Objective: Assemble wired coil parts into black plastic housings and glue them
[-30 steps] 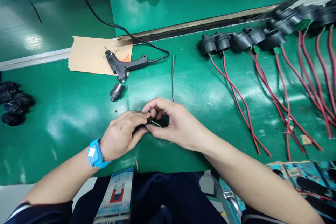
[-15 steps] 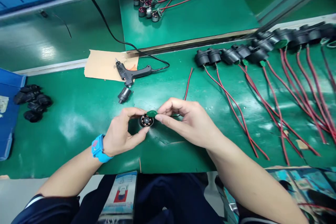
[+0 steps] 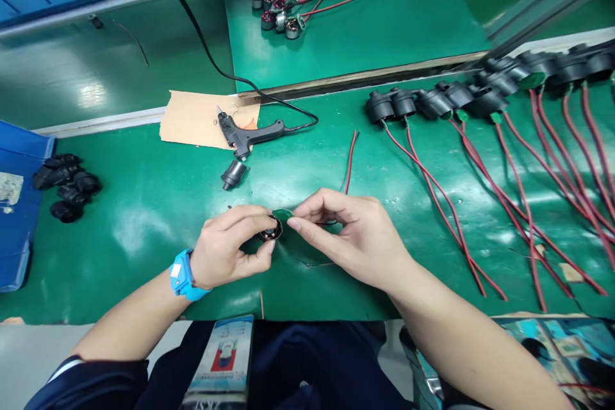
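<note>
My left hand, with a blue wristband, is closed round a small round motor held just above the green mat. My right hand pinches a small green circuit board against the motor's top. A red and black wire pair runs away from behind my right hand. A loose black housing lies a little beyond my left hand.
A black glue gun rests on a cardboard sheet, its cord running back. A row of black housings with red wires fills the right. More housings lie left beside a blue bin. Motors sit far back.
My hands opened apart and showed the motor with its green board, then lowered slightly as the left fingers closed further round the motor. The view has tilted up and shifted.
</note>
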`<state>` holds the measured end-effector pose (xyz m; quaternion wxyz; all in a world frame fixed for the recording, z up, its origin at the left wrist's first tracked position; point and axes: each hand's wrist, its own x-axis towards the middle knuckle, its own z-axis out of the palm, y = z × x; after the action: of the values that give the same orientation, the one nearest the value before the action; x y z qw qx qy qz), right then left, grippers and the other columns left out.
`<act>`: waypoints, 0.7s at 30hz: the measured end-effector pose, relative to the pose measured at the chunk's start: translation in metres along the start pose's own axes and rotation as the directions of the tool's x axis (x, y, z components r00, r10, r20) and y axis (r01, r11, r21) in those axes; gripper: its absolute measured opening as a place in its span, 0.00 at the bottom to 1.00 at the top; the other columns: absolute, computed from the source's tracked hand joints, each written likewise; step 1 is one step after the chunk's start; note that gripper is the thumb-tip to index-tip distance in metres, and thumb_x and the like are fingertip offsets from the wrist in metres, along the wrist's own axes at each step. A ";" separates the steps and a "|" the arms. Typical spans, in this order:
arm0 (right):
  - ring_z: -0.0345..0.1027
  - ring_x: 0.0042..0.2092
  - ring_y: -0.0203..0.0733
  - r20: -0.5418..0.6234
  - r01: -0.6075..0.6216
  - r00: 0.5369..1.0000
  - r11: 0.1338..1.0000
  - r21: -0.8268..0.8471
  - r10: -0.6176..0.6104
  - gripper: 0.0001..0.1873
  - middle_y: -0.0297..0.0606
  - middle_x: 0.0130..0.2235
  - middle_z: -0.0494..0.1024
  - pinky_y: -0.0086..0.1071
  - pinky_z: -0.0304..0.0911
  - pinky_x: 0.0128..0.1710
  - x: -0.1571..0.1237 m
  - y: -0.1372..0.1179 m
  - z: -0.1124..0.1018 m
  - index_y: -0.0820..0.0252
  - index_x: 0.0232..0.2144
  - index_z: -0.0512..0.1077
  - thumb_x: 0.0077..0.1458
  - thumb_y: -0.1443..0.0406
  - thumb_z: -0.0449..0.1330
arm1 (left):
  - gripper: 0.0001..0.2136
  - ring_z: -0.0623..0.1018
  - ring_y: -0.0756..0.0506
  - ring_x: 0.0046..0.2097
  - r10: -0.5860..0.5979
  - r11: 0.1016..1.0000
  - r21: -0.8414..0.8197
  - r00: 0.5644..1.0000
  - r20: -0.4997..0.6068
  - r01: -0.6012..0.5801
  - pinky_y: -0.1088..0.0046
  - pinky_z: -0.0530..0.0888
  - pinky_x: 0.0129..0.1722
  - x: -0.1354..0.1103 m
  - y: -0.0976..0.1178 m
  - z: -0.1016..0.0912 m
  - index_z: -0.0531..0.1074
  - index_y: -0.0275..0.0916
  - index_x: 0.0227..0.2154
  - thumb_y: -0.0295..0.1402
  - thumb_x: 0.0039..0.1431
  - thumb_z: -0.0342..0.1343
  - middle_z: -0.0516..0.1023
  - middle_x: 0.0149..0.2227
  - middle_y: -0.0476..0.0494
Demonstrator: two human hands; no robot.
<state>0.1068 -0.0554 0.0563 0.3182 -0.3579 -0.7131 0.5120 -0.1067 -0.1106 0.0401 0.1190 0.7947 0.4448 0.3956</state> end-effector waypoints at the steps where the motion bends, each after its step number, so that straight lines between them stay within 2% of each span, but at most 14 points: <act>1: 0.69 0.28 0.32 0.000 -0.005 1.000 1.000 0.004 0.005 0.05 0.32 0.28 0.78 0.27 0.67 0.29 0.000 0.000 0.000 0.59 0.32 0.74 0.61 0.65 0.63 | 0.10 0.83 0.49 0.37 0.021 1.000 0.014 1.000 -0.002 -0.021 0.77 0.82 0.38 -0.001 -0.001 0.001 0.74 0.39 0.41 0.26 0.56 0.61 0.81 0.40 0.43; 6: 0.69 0.28 0.32 0.013 -0.040 0.999 0.999 0.037 0.039 0.06 0.31 0.27 0.78 0.27 0.66 0.28 -0.001 -0.002 -0.002 0.60 0.31 0.74 0.60 0.64 0.64 | 0.09 0.83 0.50 0.36 0.087 0.994 0.063 0.996 0.007 -0.087 0.78 0.82 0.36 -0.002 -0.002 0.001 0.75 0.41 0.42 0.27 0.58 0.61 0.80 0.41 0.44; 14: 0.71 0.28 0.32 0.007 -0.081 0.997 0.990 0.117 0.080 0.06 0.32 0.27 0.78 0.26 0.66 0.27 -0.002 -0.003 0.002 0.60 0.32 0.75 0.61 0.63 0.63 | 0.10 0.82 0.47 0.39 -0.005 0.999 0.048 1.000 -0.026 0.006 0.71 0.81 0.41 0.004 0.002 0.000 0.73 0.41 0.41 0.25 0.56 0.59 0.81 0.40 0.44; 19: 0.71 0.28 0.33 0.017 -0.124 0.992 0.982 0.144 0.123 0.10 0.33 0.27 0.78 0.26 0.66 0.29 0.000 0.001 0.011 0.60 0.31 0.74 0.62 0.60 0.62 | 0.24 0.78 0.45 0.43 -0.030 0.999 0.012 0.997 -0.075 0.031 0.67 0.77 0.44 -0.003 -0.004 0.004 0.63 0.40 0.58 0.24 0.59 0.58 0.79 0.41 0.43; 21: 0.71 0.28 0.33 0.046 -0.138 0.990 0.976 0.167 0.132 0.11 0.33 0.27 0.77 0.27 0.67 0.29 0.000 0.002 0.015 0.60 0.30 0.73 0.63 0.59 0.61 | 0.25 0.77 0.45 0.41 -0.029 0.999 0.023 0.998 -0.058 0.031 0.67 0.77 0.42 -0.005 -0.004 0.004 0.60 0.38 0.61 0.25 0.61 0.56 0.77 0.39 0.44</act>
<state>0.0949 -0.0626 0.0499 0.2997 -0.3681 -0.6463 0.5975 -0.1080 -0.1117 0.0330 0.1026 0.7776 0.4646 0.4110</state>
